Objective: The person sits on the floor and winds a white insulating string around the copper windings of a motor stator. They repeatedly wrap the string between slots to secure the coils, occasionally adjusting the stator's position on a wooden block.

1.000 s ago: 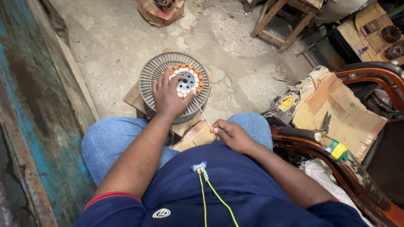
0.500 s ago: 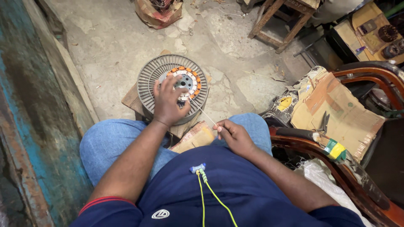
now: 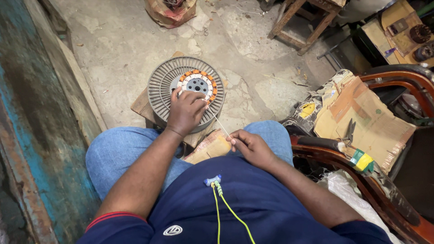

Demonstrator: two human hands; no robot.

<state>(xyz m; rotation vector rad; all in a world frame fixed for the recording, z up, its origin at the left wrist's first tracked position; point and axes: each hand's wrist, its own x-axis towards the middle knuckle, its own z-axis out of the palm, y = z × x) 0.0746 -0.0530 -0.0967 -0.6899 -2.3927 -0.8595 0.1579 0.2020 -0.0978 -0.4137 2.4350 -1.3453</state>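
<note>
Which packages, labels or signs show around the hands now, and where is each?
Flattened cardboard box: on the chair at right, brown, torn.
Small green and yellow packet: on the wooden armrest.
Brown carton: top centre on the floor, open.
White oval logo: on the navy shirt.
No screens.

The left hand (image 3: 186, 111) rests on the round ribbed fan motor (image 3: 159, 86), fingers at its copper-wound stator (image 3: 211, 86). At four o'clock, the right hand (image 3: 251, 147) pinches a thin wire (image 3: 219, 125) above the lap.
</note>
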